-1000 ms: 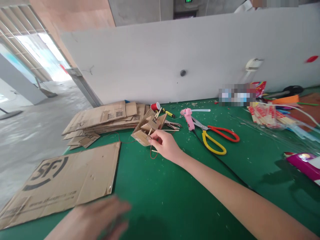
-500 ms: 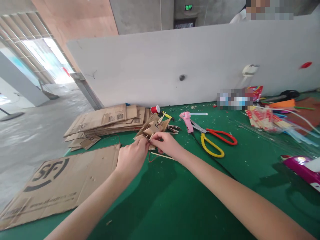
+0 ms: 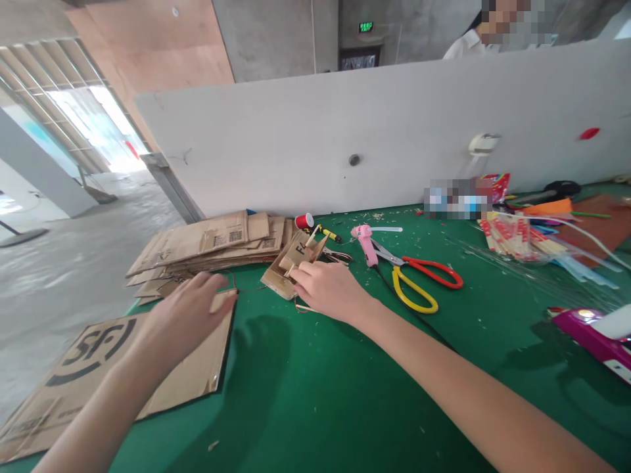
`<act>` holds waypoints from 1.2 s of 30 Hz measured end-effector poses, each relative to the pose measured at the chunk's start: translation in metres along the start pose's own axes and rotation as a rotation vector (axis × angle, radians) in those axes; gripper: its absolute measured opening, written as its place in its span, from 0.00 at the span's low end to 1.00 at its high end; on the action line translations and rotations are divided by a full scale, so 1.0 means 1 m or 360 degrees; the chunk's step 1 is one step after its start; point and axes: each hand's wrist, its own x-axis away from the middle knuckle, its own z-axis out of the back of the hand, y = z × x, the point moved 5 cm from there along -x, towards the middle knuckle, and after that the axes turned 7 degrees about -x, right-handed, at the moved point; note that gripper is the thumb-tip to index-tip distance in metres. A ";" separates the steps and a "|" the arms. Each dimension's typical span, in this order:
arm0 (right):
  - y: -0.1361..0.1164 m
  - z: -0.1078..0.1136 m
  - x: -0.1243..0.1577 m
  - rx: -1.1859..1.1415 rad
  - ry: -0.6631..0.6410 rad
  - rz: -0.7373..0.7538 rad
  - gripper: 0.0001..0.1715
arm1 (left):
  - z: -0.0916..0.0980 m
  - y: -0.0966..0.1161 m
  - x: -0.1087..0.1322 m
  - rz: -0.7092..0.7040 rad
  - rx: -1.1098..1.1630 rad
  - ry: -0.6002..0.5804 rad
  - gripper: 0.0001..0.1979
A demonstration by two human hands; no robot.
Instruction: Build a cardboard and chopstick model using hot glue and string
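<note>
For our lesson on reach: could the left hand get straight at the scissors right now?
Probably not directly: the right hand and forearm lie between the left hand and the scissors, though reaching over them looks possible.

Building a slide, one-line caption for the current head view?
Right hand touches a small cardboard assembly; left hand hovers above a printed cardboard sheet, with glue gun and scissors nearby.
</note>
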 end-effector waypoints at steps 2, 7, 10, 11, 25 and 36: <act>-0.005 0.017 -0.001 0.0198 -0.0070 0.0035 0.17 | 0.000 0.024 -0.007 -0.0359 0.0148 0.0233 0.27; 0.048 0.059 0.015 0.0321 -0.0738 -0.0813 0.23 | -0.013 0.048 -0.033 -0.0411 -0.0003 0.0277 0.17; 0.100 0.066 0.033 0.0309 -0.0907 -0.1269 0.31 | -0.013 0.041 -0.044 -0.0438 0.0047 0.0243 0.15; 0.117 0.065 0.037 0.0317 -0.0849 -0.1404 0.33 | -0.013 0.038 -0.048 -0.0468 0.0110 0.0214 0.14; 0.095 0.043 0.011 0.0293 -0.0750 -0.1145 0.19 | 0.017 0.042 -0.021 -0.0800 0.0042 0.0263 0.11; 0.121 -0.031 -0.093 0.0284 -0.0575 -0.0955 0.22 | 0.012 0.040 -0.013 -0.0731 0.0209 0.0091 0.09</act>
